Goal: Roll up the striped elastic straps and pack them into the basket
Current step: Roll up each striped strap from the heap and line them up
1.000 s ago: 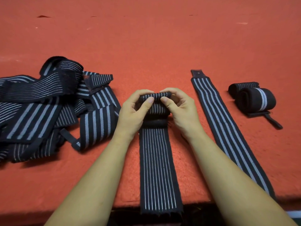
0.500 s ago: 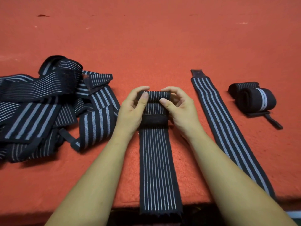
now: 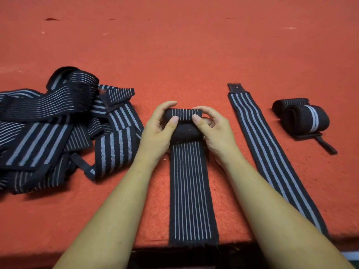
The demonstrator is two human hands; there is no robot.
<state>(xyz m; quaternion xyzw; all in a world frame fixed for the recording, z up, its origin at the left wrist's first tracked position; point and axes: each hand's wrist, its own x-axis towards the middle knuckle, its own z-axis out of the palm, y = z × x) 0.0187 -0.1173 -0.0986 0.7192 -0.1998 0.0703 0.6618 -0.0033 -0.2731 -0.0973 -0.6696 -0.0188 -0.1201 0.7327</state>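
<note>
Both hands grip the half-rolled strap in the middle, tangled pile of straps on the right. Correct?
One error: the head view shows the tangled pile on the left, not the right. The left hand and right hand do grip the half-rolled strap in the middle.

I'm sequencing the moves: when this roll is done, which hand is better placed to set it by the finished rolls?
Probably the right hand: it pinches the roll, and the finished rolls lie on its side, past the flat strap. The left hand would cross over.
</note>
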